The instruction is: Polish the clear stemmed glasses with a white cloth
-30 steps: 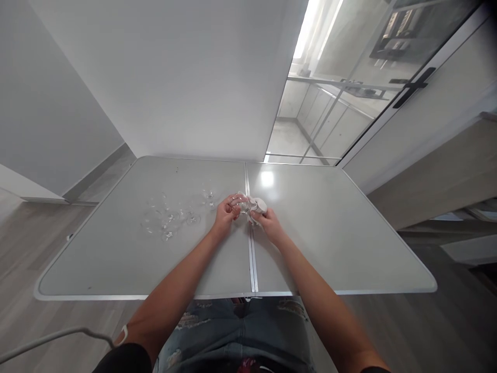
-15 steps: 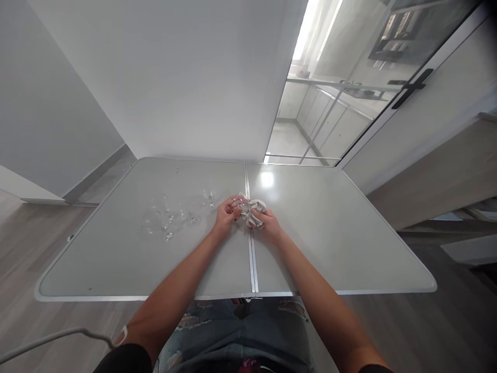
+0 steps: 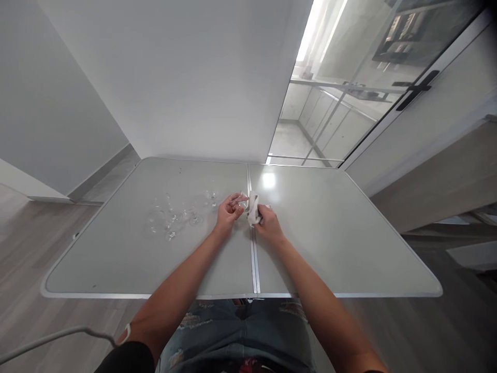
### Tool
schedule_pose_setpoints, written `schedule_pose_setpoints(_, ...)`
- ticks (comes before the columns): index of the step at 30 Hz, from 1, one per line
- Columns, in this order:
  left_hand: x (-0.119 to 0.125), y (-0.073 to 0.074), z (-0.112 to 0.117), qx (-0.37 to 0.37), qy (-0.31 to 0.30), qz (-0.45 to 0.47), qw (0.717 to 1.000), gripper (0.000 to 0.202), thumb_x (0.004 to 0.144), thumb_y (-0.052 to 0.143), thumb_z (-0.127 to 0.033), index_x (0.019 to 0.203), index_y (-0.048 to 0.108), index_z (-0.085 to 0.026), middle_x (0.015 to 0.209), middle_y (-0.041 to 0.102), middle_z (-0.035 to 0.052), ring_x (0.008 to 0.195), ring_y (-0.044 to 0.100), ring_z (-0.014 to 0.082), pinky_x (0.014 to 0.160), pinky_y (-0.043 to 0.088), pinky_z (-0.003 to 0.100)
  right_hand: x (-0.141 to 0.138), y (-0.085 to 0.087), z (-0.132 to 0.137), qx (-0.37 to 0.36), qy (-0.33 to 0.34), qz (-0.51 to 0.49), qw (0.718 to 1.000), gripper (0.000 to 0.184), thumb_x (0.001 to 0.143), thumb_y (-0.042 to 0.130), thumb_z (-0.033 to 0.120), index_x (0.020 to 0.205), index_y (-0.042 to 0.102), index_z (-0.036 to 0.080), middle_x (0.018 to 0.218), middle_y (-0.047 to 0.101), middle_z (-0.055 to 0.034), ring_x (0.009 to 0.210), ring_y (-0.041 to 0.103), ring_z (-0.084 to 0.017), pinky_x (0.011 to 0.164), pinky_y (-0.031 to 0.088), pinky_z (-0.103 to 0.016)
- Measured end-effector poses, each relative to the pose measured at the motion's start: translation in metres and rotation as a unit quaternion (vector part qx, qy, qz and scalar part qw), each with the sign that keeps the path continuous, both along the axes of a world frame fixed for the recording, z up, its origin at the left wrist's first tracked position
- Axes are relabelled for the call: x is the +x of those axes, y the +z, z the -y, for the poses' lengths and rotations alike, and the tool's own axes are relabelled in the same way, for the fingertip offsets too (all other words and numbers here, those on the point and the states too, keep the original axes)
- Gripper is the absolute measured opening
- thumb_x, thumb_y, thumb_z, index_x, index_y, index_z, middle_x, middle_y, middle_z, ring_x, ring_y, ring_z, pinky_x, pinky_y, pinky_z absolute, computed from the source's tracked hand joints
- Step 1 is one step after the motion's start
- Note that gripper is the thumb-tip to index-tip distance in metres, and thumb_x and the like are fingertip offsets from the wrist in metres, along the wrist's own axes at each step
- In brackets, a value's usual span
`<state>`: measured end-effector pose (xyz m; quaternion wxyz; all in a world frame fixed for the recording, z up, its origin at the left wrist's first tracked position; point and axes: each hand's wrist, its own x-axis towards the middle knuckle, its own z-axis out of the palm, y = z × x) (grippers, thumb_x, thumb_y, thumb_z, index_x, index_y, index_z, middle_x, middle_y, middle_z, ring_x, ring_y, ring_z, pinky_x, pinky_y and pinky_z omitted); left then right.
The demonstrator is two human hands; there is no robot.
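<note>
Near the table's centre seam, my left hand point(image 3: 228, 213) is closed around a clear stemmed glass point(image 3: 243, 201). My right hand point(image 3: 268, 221) grips a crumpled white cloth point(image 3: 253, 209) just to the right of that glass. Whether cloth and glass touch I cannot tell. Left of my hands, several clear stemmed glasses point(image 3: 171, 220) are grouped on the table; their outlines are faint against its pale top. One glass point(image 3: 212, 197) stands a little apart, closest to my left hand.
The pale folding table point(image 3: 330, 233) has a metal rim and a metal centre seam point(image 3: 254, 264). A white wall point(image 3: 186, 93) meets its far side. At the back right is a glass-paned door point(image 3: 334, 109) with a black handle point(image 3: 417, 90). A pale cable point(image 3: 58, 334) runs to my left arm.
My right hand has drawn the cloth slightly away from the glass, and the cloth now hangs more upright and narrower. My left hand keeps the glass in nearly the same place.
</note>
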<state>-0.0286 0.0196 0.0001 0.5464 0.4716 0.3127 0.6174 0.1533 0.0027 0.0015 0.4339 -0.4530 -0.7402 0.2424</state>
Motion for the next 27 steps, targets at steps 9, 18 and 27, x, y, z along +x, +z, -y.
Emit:
schedule_pose_setpoints(9, 0.000, 0.002, 0.005, 0.021, -0.089, -0.001, 0.996, 0.070, 0.075, 0.083, -0.057, 0.125, 0.065, -0.012, 0.117, 0.072, 0.0190, 0.065, 0.056, 0.0117, 0.052, 0.035, 0.024, 0.004, 0.013, 0.002, -0.300, 0.177, -0.261, 0.900, 0.040, 0.084, 0.073, 0.049, 0.109, 0.063, 0.019, 0.072, 0.061, -0.0010, 0.060, 0.051, -0.015, 0.060, 0.039, -0.031)
schedule_pose_setpoints(18, -0.001, 0.000, -0.001, 0.020, -0.031, 0.017, 0.999, 0.066, 0.075, 0.085, -0.052, 0.125, 0.064, -0.016, 0.121, 0.072, 0.0175, 0.060, 0.049, 0.0080, 0.051, 0.032, 0.024, -0.002, 0.004, -0.001, -0.102, 0.031, -0.118, 0.987, 0.029, 0.081, 0.075, 0.042, 0.097, 0.065, 0.020, 0.082, 0.063, -0.0034, 0.075, 0.055, -0.019, 0.069, 0.044, -0.033)
schedule_pose_setpoints(27, 0.000, -0.003, 0.001, 0.025, -0.087, 0.005, 0.996, 0.068, 0.074, 0.085, -0.053, 0.126, 0.063, -0.015, 0.111, 0.073, 0.0156, 0.057, 0.050, 0.0078, 0.057, 0.038, 0.026, 0.002, 0.006, 0.001, -0.241, 0.120, -0.209, 0.940, 0.029, 0.080, 0.077, 0.040, 0.096, 0.066, 0.019, 0.072, 0.061, -0.0022, 0.062, 0.052, -0.017, 0.061, 0.041, -0.032)
